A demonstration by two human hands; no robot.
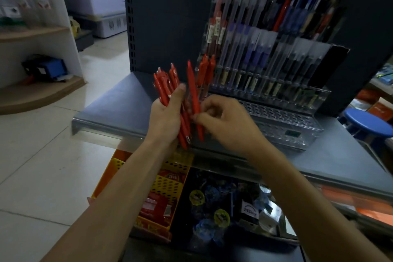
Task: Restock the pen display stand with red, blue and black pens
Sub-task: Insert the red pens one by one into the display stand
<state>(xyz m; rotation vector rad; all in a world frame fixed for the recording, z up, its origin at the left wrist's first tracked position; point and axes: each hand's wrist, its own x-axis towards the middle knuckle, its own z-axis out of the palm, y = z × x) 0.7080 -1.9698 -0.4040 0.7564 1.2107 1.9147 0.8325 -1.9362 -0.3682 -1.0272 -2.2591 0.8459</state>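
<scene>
My left hand (pixel 168 116) grips a bundle of several red pens (pixel 164 86), tips down, above the front of the grey shelf (pixel 119 102). My right hand (pixel 223 119) pinches a single red pen (pixel 194 93) held upright just right of the bundle. Behind stands the clear tiered pen display stand (pixel 276 112). A few red pens (pixel 205 70) stand in its lower left slots. Blue, black and clear-capped pens fill the rows further up and to the right. The stand's front row of holes holds nothing.
A dark perforated shelf upright (pixel 131 17) rises at the left. Below the shelf are a yellow basket (pixel 168 185) of red packets and a dark bin of wrapped items (pixel 225 208). A blue stool (pixel 368 121) stands at the right, white tiled floor at the left.
</scene>
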